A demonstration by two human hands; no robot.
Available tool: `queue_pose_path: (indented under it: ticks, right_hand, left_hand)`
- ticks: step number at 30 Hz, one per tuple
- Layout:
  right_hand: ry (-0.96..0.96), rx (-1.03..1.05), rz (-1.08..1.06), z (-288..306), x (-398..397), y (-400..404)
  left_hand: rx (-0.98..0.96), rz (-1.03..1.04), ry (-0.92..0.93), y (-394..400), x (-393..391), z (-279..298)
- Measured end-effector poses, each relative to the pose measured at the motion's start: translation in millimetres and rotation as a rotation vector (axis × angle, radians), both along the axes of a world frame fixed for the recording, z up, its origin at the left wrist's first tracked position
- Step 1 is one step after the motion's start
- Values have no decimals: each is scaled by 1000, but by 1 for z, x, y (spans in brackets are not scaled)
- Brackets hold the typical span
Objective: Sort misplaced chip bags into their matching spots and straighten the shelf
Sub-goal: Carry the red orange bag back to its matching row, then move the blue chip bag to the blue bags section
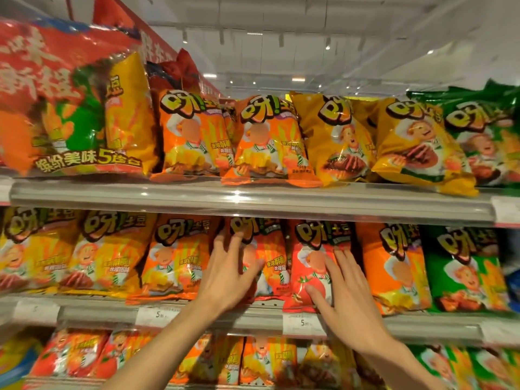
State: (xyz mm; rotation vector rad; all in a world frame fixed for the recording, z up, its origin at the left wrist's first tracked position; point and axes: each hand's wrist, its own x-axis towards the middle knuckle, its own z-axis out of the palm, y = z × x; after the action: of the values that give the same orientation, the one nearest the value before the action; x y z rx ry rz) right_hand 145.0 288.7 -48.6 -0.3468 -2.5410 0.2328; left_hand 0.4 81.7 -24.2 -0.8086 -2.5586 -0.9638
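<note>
On the middle shelf (253, 312), my left hand (229, 270) lies flat with fingers spread on a red-orange chip bag (271, 249). My right hand (342, 294) rests spread on the red tomato chip bag (305, 257) beside it; neither hand grips anything. Left of them stand an orange bag (174, 257) and two yellow bags (107, 249). To the right are an orange bag (394, 266) and a green bag (464, 268). The top shelf holds two orange bags (261, 142), two yellow bags (337, 139) leaning, and green bags (484, 130).
A big multipack bag (64, 108) fills the top shelf's left end. The bottom shelf shows red (73, 353), orange, yellow and green bags (461, 367). Price tags (302, 323) sit on the shelf rail. A clear shelf panel (337, 52) lies overhead.
</note>
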Motion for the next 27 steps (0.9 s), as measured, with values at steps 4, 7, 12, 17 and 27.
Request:
queue_pose_path:
  ticks: [4, 7, 12, 17, 27]
  right_hand:
    - [4, 15, 16, 0, 0, 3]
    - [3, 43, 21, -3, -1, 7]
    - [-17, 74, 0, -5, -6, 4]
    - [-39, 89, -22, -6, -5, 0]
    - [22, 141, 28, 7, 29, 7]
  left_hand:
    - [-38, -85, -11, -3, -7, -1]
    - [-60, -103, 1, -11, -13, 1]
    - [-124, -110, 15, -12, -3, 0]
    - [-109, -51, 102, -10, 3, -11]
    - [35, -219, 519, 33, 33, -27]
